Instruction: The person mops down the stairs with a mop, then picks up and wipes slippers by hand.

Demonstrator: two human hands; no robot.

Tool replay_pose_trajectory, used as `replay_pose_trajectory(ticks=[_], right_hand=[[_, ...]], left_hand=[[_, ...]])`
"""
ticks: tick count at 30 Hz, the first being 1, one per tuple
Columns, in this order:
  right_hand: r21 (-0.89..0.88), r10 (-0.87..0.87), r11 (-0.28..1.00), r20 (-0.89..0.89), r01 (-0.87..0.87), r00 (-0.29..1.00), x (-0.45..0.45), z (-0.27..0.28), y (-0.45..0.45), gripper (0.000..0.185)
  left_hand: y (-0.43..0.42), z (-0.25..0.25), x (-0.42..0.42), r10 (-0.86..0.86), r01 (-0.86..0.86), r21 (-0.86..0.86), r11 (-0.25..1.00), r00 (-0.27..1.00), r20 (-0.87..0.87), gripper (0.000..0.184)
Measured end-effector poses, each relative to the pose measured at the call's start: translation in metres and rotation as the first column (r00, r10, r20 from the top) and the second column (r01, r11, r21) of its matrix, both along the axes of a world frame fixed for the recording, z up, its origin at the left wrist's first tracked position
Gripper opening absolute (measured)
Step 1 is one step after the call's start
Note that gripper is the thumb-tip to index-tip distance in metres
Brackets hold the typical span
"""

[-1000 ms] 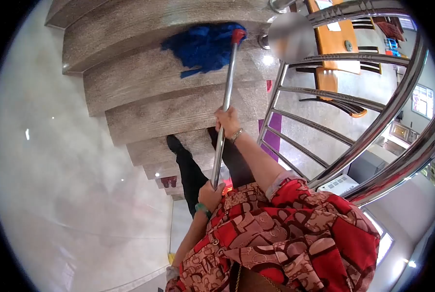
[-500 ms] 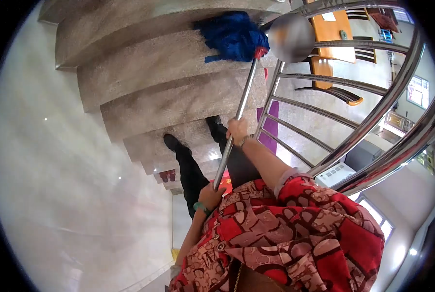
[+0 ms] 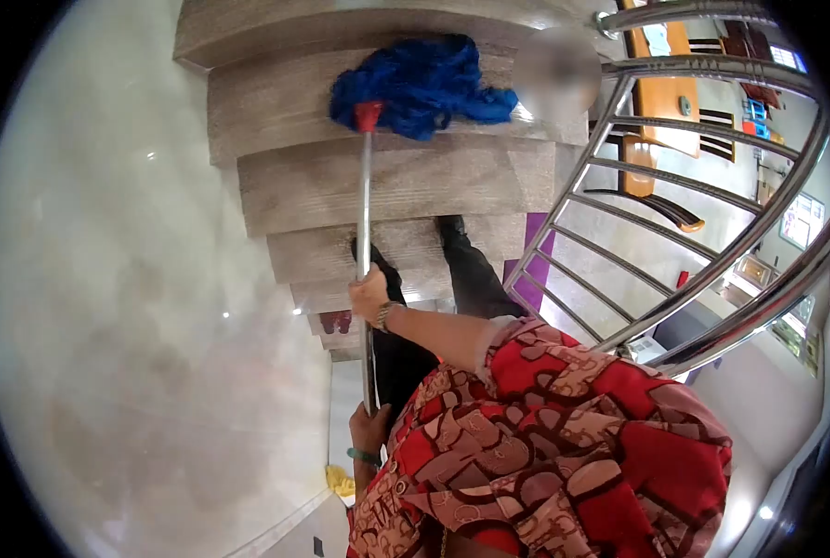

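Note:
A mop with a metal pole (image 3: 366,200) reaches up the stairs from my hands. Its blue mop head (image 3: 415,88) lies spread over a stair tread, joined to the pole by a red socket (image 3: 368,115). My right hand (image 3: 370,298), wearing a wristwatch, is wrapped round the middle of the pole. Lower down, my left hand (image 3: 368,430), with a green bangle at the wrist, grips the pole near its end; its fingers are partly hidden. Both of my feet in black shoes are on a step below the mop head.
Stone stairs (image 3: 378,186) climb away in front of me. A pale wall (image 3: 136,307) runs along the left. A steel railing (image 3: 694,205) curves along the right, with a wooden table (image 3: 666,102) and chairs on the floor beyond. A yellow cloth (image 3: 341,481) lies low at left.
The mop head has swept left along the step, away from the railing, with its strands now trailing right. Both hands have shifted left and lower in view with the pole, which is now nearly upright.

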State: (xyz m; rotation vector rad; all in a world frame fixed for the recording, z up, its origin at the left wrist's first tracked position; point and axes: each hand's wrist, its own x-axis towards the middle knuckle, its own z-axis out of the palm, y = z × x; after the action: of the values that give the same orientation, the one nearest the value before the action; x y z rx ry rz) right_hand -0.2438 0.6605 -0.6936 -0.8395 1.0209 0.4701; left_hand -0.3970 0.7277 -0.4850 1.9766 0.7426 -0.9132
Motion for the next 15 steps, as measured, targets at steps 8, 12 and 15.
replay_pose_trajectory(ticks=[8, 12, 15], right_hand=[[-0.472, 0.845, 0.507, 0.106, -0.721, 0.525, 0.062, 0.087, 0.071, 0.016], [-0.354, 0.788, 0.605, 0.14, -0.713, 0.599, 0.083, 0.098, 0.069, 0.024], [-0.325, 0.753, 0.65, 0.16, -0.687, 0.638, 0.081, 0.096, 0.069, 0.018]], left_hand=[[0.031, -0.02, -0.025, 0.288, -0.287, 0.048, 0.957, 0.957, -0.022, 0.021], [-0.008, -0.01, 0.015, 0.618, -0.618, -0.002, 0.786, 0.786, -0.007, 0.026], [-0.002, -0.018, 0.01, 0.612, -0.613, 0.038, 0.789, 0.79, 0.045, 0.025]])
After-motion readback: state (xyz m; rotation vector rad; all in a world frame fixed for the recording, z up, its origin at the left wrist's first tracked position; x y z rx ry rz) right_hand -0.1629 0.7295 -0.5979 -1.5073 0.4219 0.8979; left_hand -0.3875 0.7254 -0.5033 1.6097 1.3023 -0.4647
